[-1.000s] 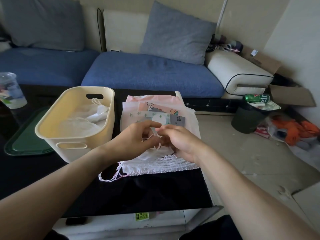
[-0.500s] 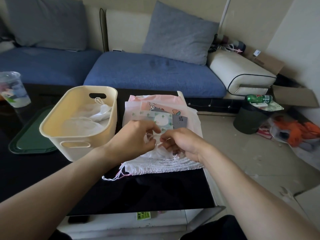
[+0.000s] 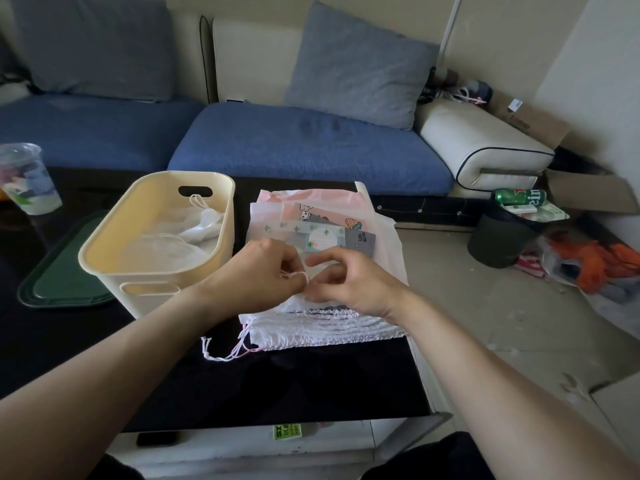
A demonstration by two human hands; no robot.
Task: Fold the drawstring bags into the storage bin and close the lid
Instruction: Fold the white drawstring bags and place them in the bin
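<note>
Both hands [image 3: 263, 271] shifted, perhaps pinching drawstring [image 3: 294, 273]; black table [image 3: 311, 386].

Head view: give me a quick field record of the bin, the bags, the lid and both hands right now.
bin: cream storage bin on the dark table, open, some white bags already inside
stack: flat drawstring bags right of the bin, not yet folded
lid: green lid lies on the table left of the bin
left hand: pinches a pink-white drawstring over the stack
right hand: fingers curled at the same cord; grip not clear
loose cords: trail from the stack's near left corner
</note>
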